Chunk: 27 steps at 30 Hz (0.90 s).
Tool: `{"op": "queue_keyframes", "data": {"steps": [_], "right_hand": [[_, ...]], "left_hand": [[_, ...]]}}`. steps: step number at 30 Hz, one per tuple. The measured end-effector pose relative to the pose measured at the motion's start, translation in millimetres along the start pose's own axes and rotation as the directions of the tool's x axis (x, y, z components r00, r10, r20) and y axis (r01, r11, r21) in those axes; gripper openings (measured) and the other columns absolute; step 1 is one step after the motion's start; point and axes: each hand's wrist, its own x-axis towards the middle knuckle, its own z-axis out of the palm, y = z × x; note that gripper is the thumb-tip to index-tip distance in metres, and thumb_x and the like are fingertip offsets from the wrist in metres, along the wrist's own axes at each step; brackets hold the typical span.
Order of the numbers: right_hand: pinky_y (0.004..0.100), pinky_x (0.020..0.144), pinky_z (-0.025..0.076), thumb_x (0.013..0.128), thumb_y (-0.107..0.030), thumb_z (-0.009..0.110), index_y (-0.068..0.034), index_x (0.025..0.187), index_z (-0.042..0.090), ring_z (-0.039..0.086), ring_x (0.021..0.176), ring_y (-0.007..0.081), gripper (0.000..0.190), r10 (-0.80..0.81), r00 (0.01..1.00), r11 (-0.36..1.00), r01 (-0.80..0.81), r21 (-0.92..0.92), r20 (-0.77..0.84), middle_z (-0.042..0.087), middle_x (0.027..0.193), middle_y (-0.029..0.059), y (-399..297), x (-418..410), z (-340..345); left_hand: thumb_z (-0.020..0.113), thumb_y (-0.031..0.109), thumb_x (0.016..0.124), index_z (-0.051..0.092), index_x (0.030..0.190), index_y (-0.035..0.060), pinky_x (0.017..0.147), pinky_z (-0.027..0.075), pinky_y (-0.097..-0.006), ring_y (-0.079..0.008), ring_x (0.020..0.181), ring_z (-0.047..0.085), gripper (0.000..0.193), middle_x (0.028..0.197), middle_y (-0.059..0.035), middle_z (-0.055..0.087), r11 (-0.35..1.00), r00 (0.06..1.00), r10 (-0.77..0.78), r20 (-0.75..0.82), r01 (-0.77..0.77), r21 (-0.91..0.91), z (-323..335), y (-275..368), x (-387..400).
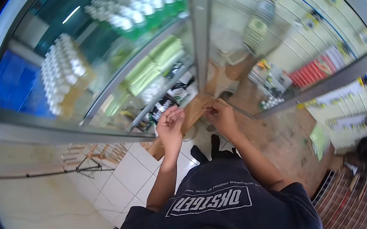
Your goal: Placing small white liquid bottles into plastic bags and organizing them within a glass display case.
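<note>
My left hand [170, 124] is raised, palm toward me, with its fingers loosely curled and nothing visible in it. It hovers in front of the lower corner of a glass display case. To the right, my right hand [219, 117] has bent fingers, with thumb and forefinger close together. Whether it pinches something small cannot be made out. Its fingertips overlap the end of a brown wooden-looking strip [195, 111] along the case's base; touching or apart is unclear. Behind both hands stands the grey metal corner post [197, 22] of the case.
Behind glass at left stand white-capped bottles of green liquid [147, 16] and of yellowish liquid [69, 82]. Pale green packs [155, 65] fill a lower shelf. A thin black stand [86, 168] crosses at lower left. Red packets [317, 71] sit at upper right, a brick-patterned panel [351, 213] below.
</note>
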Motion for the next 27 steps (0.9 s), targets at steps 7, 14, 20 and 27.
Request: {"op": "queue_keyframes", "data": {"steps": [7, 14, 20, 27], "right_hand": [[0.0238, 0.059, 0.049, 0.068, -0.001, 0.071, 0.001, 0.083, 0.066, 0.06, 0.064, 0.0119, 0.016, 0.183, 0.963, 0.978, -0.198, -0.062, -0.2, 0.061, 0.073, 0.0066, 43, -66, -61], [0.0285, 0.058, 0.05, 0.069, -0.004, 0.07, 0.001, 0.081, 0.066, 0.064, 0.061, 0.0168, 0.014, 0.263, 0.956, 0.961, -0.272, -0.053, -0.13, 0.066, 0.071, 0.0117, 55, -104, -97], [0.0251, 0.058, 0.048, 0.071, -0.007, 0.072, -0.001, 0.083, 0.068, 0.061, 0.062, 0.0126, 0.014, 0.213, 0.967, 0.973, -0.223, -0.065, -0.138, 0.065, 0.073, 0.0087, 84, -135, -152], [0.0285, 0.063, 0.051, 0.074, -0.004, 0.067, -0.002, 0.087, 0.067, 0.064, 0.068, 0.0182, 0.014, 0.262, 0.953, 0.964, -0.267, -0.015, -0.15, 0.067, 0.077, 0.0118, 134, -187, -234]], "left_hand": [[0.066, -0.005, 0.078, 0.055, 0.097, -0.0031, 0.067, 0.044, -0.0184, -0.0065, 0.071, 0.059, 0.022, 0.079, -0.0066, 0.066, 0.989, 0.939, -0.142, 0.313, 0.124, 0.079, 48, -31, -17], [0.071, -0.004, 0.074, 0.055, 0.091, -0.0002, 0.065, 0.045, -0.0197, -0.0074, 0.069, 0.058, 0.024, 0.074, -0.0055, 0.064, 0.978, 0.883, -0.197, 0.427, 0.206, 0.025, 68, -79, -50], [0.07, 0.001, 0.078, 0.056, 0.098, -0.0022, 0.068, 0.048, -0.0217, -0.0106, 0.074, 0.062, 0.024, 0.08, -0.0092, 0.066, 0.942, 0.833, -0.334, 0.441, 0.282, 0.18, 115, -84, -92], [0.06, 0.002, 0.085, 0.054, 0.108, -0.0049, 0.073, 0.05, -0.0246, -0.0148, 0.079, 0.064, 0.024, 0.093, -0.0147, 0.067, 0.938, 0.793, -0.348, 0.5, 0.291, 0.19, 185, -119, -168]]}}
